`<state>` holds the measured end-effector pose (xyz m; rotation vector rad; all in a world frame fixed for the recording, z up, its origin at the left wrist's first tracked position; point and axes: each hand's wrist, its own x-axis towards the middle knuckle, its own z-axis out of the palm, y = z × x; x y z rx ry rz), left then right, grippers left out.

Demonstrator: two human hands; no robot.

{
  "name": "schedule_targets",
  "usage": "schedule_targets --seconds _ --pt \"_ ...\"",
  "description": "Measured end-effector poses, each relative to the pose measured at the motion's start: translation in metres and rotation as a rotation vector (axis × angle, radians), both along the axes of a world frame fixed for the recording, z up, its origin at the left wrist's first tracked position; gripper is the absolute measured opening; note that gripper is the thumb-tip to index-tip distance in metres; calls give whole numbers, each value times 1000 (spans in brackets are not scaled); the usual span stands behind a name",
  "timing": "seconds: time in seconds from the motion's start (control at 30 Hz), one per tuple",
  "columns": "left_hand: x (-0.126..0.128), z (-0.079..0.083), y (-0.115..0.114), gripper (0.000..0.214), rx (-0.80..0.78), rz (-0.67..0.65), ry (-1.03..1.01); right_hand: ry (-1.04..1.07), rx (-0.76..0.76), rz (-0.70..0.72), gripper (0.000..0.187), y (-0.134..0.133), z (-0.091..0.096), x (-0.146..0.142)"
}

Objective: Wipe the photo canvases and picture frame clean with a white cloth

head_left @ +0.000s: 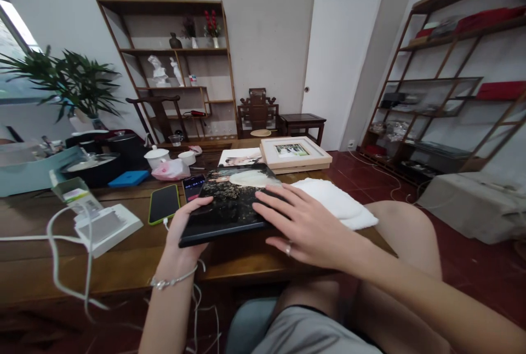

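A dark photo panel (230, 203) with a printed picture lies tilted at the near edge of the wooden table (123, 255). My left hand (184, 233) grips its near left corner, thumb on top and fingers underneath. My right hand (299, 222) rests flat on the panel's right side, fingers spread, a ring on one finger. A white folded cloth (337, 200) lies just right of the panel. Behind it sit another photo print (240, 158) and a light wooden picture frame (293, 152).
A phone in a green case (163, 203) and a second phone showing a timer (193, 185) lie left of the panel. A white box with cables (104, 225), a blue pad (128, 178), bowls and a plant (69, 83) crowd the table's left. Shelves line the walls.
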<state>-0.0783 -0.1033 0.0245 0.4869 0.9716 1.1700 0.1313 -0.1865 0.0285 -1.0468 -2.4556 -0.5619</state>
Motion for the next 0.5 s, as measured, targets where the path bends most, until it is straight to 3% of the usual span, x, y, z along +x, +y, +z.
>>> schedule_targets --seconds 0.17,0.37,0.43,0.5 --pt "0 -3 2 13 3 -45 39 -154 82 -30 46 14 -7 -19" --pt "-11 -12 11 14 -4 -35 70 -188 96 -42 40 19 -9 -29" --pt "-19 -16 12 15 68 -5 120 -170 90 -37 40 18 -9 -31" --pt "-27 -17 9 22 236 56 189 -151 75 -28 40 16 -9 -32"
